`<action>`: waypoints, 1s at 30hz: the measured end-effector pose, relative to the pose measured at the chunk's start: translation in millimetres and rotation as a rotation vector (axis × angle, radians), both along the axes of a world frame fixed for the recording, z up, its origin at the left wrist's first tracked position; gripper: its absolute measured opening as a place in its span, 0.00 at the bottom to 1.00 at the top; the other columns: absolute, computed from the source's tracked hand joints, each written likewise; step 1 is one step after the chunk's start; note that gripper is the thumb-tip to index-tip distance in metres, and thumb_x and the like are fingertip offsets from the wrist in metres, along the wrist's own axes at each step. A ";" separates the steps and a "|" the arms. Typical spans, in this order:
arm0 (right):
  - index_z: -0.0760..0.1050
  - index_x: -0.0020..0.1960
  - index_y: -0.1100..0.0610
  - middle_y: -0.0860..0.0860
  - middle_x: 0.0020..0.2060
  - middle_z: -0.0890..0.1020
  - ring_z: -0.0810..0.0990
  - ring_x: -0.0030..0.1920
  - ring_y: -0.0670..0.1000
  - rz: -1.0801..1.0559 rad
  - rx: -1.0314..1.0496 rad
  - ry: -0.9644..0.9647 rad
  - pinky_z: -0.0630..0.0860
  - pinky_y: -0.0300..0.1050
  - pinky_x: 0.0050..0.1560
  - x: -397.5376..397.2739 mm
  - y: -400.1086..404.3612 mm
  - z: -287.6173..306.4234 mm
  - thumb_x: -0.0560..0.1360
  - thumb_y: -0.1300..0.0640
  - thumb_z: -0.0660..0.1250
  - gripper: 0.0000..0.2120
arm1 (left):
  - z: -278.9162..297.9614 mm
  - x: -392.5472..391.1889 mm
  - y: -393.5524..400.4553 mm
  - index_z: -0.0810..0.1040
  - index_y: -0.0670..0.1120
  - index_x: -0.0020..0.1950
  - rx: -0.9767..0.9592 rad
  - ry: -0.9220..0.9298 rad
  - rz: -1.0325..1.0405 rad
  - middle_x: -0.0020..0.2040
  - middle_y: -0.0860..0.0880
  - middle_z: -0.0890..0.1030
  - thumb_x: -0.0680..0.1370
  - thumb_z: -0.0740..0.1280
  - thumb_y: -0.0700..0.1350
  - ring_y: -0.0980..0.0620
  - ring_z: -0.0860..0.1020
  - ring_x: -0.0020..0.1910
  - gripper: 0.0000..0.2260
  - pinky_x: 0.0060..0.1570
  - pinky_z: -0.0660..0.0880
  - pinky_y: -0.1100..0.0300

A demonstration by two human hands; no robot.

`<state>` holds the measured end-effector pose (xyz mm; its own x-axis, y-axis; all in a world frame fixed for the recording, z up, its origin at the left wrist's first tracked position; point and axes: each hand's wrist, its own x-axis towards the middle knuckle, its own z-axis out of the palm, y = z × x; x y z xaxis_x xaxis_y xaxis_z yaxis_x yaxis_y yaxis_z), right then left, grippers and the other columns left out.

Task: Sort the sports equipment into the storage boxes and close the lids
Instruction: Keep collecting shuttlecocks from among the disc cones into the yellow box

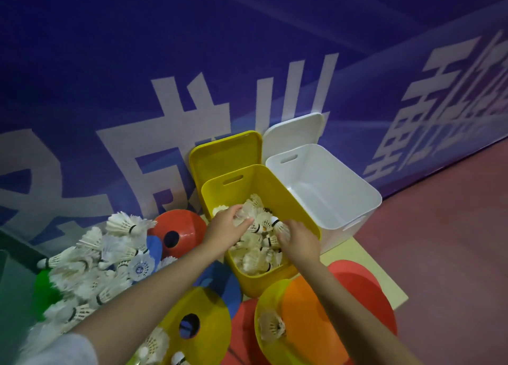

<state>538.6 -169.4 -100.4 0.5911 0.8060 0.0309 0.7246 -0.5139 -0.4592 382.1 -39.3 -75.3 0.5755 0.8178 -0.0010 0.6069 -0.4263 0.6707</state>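
A yellow storage box [277,184] stands open in the middle, its yellow lid [225,153] propped behind it, and it holds many white shuttlecocks [254,257]. Both my hands reach into it. My left hand [226,226] has its fingers curled round shuttlecocks near the box's left wall. My right hand [298,237] grips a shuttlecock [280,226] at the box's right rim. A white storage box [365,197] stands open and holds nothing beside it on the right, with its white lid [291,132] leaning on the wall.
A heap of loose shuttlecocks [93,265] lies at the left. Flat marker cones lie around: red [189,224], yellow [209,318], blue [228,285], orange [310,320], green [44,290]. A blue banner wall [165,62] stands behind; red floor [453,241] extends right.
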 end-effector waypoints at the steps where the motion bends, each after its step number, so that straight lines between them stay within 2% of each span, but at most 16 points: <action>1: 0.71 0.67 0.51 0.51 0.58 0.77 0.78 0.54 0.53 -0.006 -0.011 -0.032 0.74 0.47 0.46 -0.2 1.1 -1.7 0.78 0.42 0.59 0.21 | -2.8 4.8 8.1 0.69 0.49 0.70 0.017 0.035 0.005 0.63 0.48 0.76 0.76 0.65 0.61 0.49 0.75 0.61 0.27 0.56 0.74 0.53; 6: 0.71 0.65 0.51 0.51 0.56 0.77 0.78 0.54 0.54 -0.021 -0.117 -0.099 0.74 0.46 0.46 3.3 7.5 -2.7 0.78 0.44 0.58 0.19 | -10.6 22.2 36.7 0.65 0.44 0.70 0.081 0.237 0.061 0.61 0.42 0.77 0.79 0.60 0.58 0.41 0.76 0.58 0.25 0.53 0.74 0.51; 10: 0.71 0.66 0.50 0.50 0.57 0.77 0.78 0.53 0.53 0.010 -0.130 -0.122 0.73 0.45 0.45 3.1 7.2 -7.2 0.78 0.46 0.58 0.19 | -28.2 26.4 30.4 0.68 0.47 0.68 0.363 0.659 -0.089 0.57 0.46 0.79 0.80 0.55 0.59 0.45 0.75 0.58 0.22 0.57 0.67 0.51; 12: 0.71 0.67 0.49 0.50 0.57 0.77 0.78 0.54 0.53 0.016 -0.113 -0.121 0.72 0.44 0.43 4.4 5.9 -8.4 0.78 0.46 0.59 0.19 | -33.3 24.4 32.4 0.70 0.49 0.66 0.405 0.718 -0.071 0.58 0.48 0.78 0.78 0.58 0.58 0.47 0.74 0.59 0.21 0.58 0.67 0.51; 16: 0.69 0.68 0.49 0.50 0.59 0.77 0.78 0.54 0.53 0.042 -0.159 -0.120 0.74 0.44 0.44 5.4 5.3 -11.2 0.77 0.48 0.59 0.20 | -40.2 18.6 35.4 0.71 0.51 0.68 0.365 0.542 -0.012 0.64 0.49 0.75 0.77 0.63 0.54 0.47 0.70 0.65 0.20 0.62 0.66 0.52; 19: 0.70 0.67 0.52 0.51 0.61 0.77 0.78 0.55 0.54 0.108 -0.164 -0.018 0.74 0.45 0.44 12.8 13.0 -7.8 0.77 0.48 0.60 0.19 | -43.0 12.0 31.1 0.76 0.48 0.64 0.336 0.136 0.131 0.63 0.48 0.76 0.76 0.63 0.44 0.46 0.69 0.65 0.16 0.65 0.66 0.50; 22: 0.69 0.69 0.54 0.52 0.65 0.75 0.75 0.62 0.53 0.130 -0.043 0.214 0.72 0.46 0.56 26.9 24.0 1.2 0.79 0.46 0.61 0.22 | -41.3 5.3 22.6 0.71 0.44 0.69 0.242 -0.159 0.436 0.67 0.44 0.70 0.78 0.61 0.38 0.45 0.66 0.67 0.18 0.63 0.68 0.51; 24: 0.68 0.70 0.55 0.55 0.64 0.76 0.75 0.61 0.54 0.150 -0.073 0.208 0.72 0.46 0.55 34.1 29.1 3.0 0.79 0.46 0.61 0.22 | -44.5 0.7 21.9 0.67 0.43 0.72 0.050 -0.247 0.598 0.69 0.42 0.68 0.80 0.58 0.40 0.43 0.68 0.67 0.19 0.64 0.68 0.49; 26: 0.67 0.71 0.57 0.56 0.63 0.76 0.76 0.60 0.55 0.185 -0.184 0.183 0.73 0.47 0.55 35.6 33.6 1.6 0.79 0.48 0.62 0.23 | -50.1 -2.5 24.6 0.66 0.44 0.73 -0.087 -0.278 0.622 0.67 0.42 0.72 0.82 0.54 0.43 0.40 0.73 0.63 0.18 0.61 0.72 0.44; 30: 0.64 0.73 0.57 0.57 0.65 0.74 0.75 0.62 0.56 0.256 -0.254 0.127 0.74 0.49 0.56 32.3 38.5 -1.2 0.79 0.47 0.62 0.26 | -53.8 -7.2 28.0 0.66 0.49 0.73 -0.078 -0.269 0.569 0.64 0.46 0.76 0.82 0.54 0.45 0.41 0.77 0.56 0.18 0.52 0.75 0.46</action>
<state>570.9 -130.9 -101.6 0.3557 0.9008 -0.2492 0.7900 -0.4322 -0.4349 374.9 -11.4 -129.2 0.0394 0.9992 0.0108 0.5301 -0.0301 0.8474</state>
